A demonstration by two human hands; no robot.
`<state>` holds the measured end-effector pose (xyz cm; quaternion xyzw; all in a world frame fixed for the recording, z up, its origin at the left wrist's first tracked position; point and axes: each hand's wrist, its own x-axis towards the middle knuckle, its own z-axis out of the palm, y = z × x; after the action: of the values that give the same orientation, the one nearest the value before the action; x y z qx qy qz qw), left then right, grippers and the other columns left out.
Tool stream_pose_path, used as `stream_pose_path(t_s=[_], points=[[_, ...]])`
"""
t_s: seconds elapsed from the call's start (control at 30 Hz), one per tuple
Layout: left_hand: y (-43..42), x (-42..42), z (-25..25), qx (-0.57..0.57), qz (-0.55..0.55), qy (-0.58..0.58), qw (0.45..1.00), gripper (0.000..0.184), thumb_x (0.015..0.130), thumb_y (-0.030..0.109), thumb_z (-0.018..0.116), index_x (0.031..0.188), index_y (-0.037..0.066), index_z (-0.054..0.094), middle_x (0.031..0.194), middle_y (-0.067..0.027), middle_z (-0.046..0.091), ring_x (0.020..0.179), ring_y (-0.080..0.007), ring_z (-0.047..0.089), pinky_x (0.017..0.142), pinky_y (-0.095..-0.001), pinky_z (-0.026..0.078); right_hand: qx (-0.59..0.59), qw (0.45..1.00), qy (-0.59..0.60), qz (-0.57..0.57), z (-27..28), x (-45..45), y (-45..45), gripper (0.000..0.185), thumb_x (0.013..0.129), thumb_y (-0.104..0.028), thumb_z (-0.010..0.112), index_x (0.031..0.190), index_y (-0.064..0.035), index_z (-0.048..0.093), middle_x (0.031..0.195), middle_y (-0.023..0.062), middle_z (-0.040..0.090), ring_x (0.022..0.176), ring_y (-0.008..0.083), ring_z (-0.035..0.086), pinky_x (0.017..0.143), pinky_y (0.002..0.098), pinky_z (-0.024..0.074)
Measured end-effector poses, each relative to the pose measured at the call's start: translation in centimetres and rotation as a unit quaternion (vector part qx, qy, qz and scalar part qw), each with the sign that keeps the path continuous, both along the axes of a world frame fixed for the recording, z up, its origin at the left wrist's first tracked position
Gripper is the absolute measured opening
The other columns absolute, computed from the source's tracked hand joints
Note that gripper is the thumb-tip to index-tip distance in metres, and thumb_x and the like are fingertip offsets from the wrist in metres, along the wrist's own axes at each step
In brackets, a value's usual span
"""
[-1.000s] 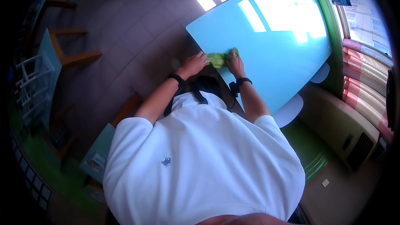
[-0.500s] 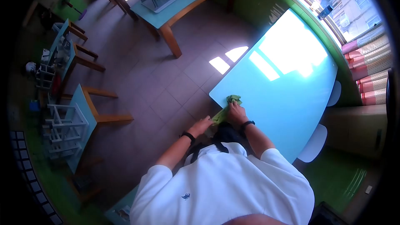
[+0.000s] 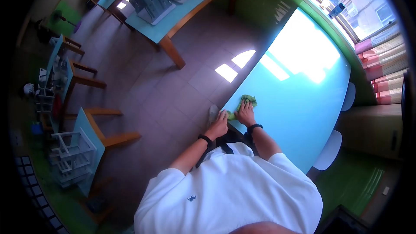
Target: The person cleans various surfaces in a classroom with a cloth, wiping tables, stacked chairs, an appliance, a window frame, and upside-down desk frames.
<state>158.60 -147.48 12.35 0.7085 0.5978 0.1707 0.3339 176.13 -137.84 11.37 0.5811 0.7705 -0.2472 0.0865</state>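
A crumpled green cloth (image 3: 248,99) lies on the near left corner of the light blue table (image 3: 290,117). My right hand (image 3: 246,115) is on the cloth, fingers over it, pressing it to the tabletop. At the table's left edge, my left hand (image 3: 219,125) has its fingers closed on the trailing end of the same cloth. A pale greyish shape (image 3: 213,114) shows just beyond my left fingers; I cannot make out what it is. Both wrists wear dark bands.
White chair seats (image 3: 328,151) stand along the table's right side. Another blue table (image 3: 173,15) with upturned chairs (image 3: 151,2) is at the back. Stacked stools (image 3: 71,154) rest on a table at the left. Sunlight glares off the tabletop near the window (image 3: 359,0).
My right hand has flattened over the cloth and spread it on the tabletop. My left hand has moved up and slightly right, to the table edge. The view has shifted slightly.
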Motion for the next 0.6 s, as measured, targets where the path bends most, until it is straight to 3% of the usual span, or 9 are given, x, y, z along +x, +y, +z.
stream_pose_path(t_s=[0.13,0.2,0.23,0.3,0.33,0.4,0.57,0.6], points=[[4.0,-1.7,-0.3,-0.178,-0.119,0.009,0.977,0.069,0.080,0.005,0.053,0.141,-0.012,0.028,0.149,-0.0342,0.020,0.138,-0.0506,0.023,0.116,-0.0455,0.023,0.030,0.999,-0.028,0.010,1.6,-0.4,4.3,0.091,0.084,-0.044,0.066,0.146,0.0054,0.023,0.142,0.0359,0.032,0.137,0.0491,0.027,0.113,0.0489,0.0256],[5.5,-2.3,-0.1,-0.140,-0.182,0.045,0.972,0.059,0.081,0.004,0.052,0.135,-0.012,0.037,0.144,-0.0323,0.032,0.132,-0.0471,0.036,0.112,-0.0436,0.031,0.045,0.998,0.039,-0.018,1.4,0.3,5.1,0.087,0.080,-0.039,0.071,0.145,0.0018,0.029,0.141,0.0334,0.037,0.138,0.0463,0.028,0.113,0.0435,0.0292],[6.3,-2.8,0.3,-0.145,-0.191,0.051,0.969,0.059,0.081,0.004,0.052,0.135,-0.012,0.037,0.144,-0.0323,0.032,0.132,-0.0471,0.036,0.112,-0.0436,0.031,0.043,0.998,0.036,-0.013,1.3,0.5,5.1,0.086,0.080,-0.037,0.071,0.146,0.0010,0.029,0.141,0.0331,0.036,0.138,0.0454,0.028,0.113,0.0435,0.0292],[8.7,-4.4,0.8,-0.215,-0.269,0.043,0.938,0.055,0.083,0.006,0.052,0.136,-0.003,0.039,0.142,-0.0252,0.038,0.124,-0.0416,0.047,0.104,-0.0422,0.041,0.047,0.998,0.032,-0.012,1.2,0.2,6.4,0.085,0.081,-0.035,0.070,0.146,-0.0001,0.028,0.143,0.0321,0.035,0.139,0.0444,0.027,0.113,0.0435,0.0290],[8.6,-5.2,0.6,-0.223,-0.270,0.052,0.935,0.055,0.083,0.006,0.052,0.136,-0.003,0.039,0.142,-0.0252,0.038,0.124,-0.0416,0.047,0.104,-0.0422,0.041,0.042,0.998,0.030,-0.023,1.3,0.0,6.1,0.085,0.081,-0.035,0.070,0.147,-0.0004,0.028,0.144,0.0313,0.034,0.139,0.0443,0.026,0.113,0.0436,0.0288],[9.7,-6.1,0.5,-0.167,-0.286,0.016,0.944,0.050,0.083,0.005,0.052,0.132,0.000,0.044,0.132,-0.0212,0.048,0.115,-0.0395,0.053,0.097,-0.0426,0.045,0.031,0.999,0.028,-0.024,1.0,-0.5,7.1,0.082,0.083,-0.033,0.069,0.147,-0.0017,0.028,0.146,0.0297,0.032,0.141,0.0433,0.024,0.114,0.0429,0.0278],[12.2,-7.4,0.5,-0.206,-0.264,0.036,0.942,0.050,0.083,0.005,0.052,0.132,-0.001,0.044,0.137,-0.0237,0.044,0.118,-0.0400,0.052,0.100,-0.0415,0.044,0.031,0.994,0.097,-0.039,-0.1,-1.8,11.3,0.069,0.086,-0.023,0.061,0.147,-0.0067,0.031,0.148,0.0293,0.030,0.141,0.0408,0.024,0.114,0.0426,0.0292],[12.6,-7.4,0.7,-0.198,-0.301,0.039,0.932,0.051,0.083,0.004,0.052,0.133,-0.002,0.043,0.139,-0.0252,0.042,0.120,-0.0398,0.050,0.101,-0.0410,0.043,0.046,0.994,0.094,-0.034,-0.6,-2.0,11.8,0.067,0.086,-0.019,0.059,0.147,-0.0070,0.032,0.147,0.0295,0.030,0.141,0.0412,0.025,0.114,0.0428,0.0295]])
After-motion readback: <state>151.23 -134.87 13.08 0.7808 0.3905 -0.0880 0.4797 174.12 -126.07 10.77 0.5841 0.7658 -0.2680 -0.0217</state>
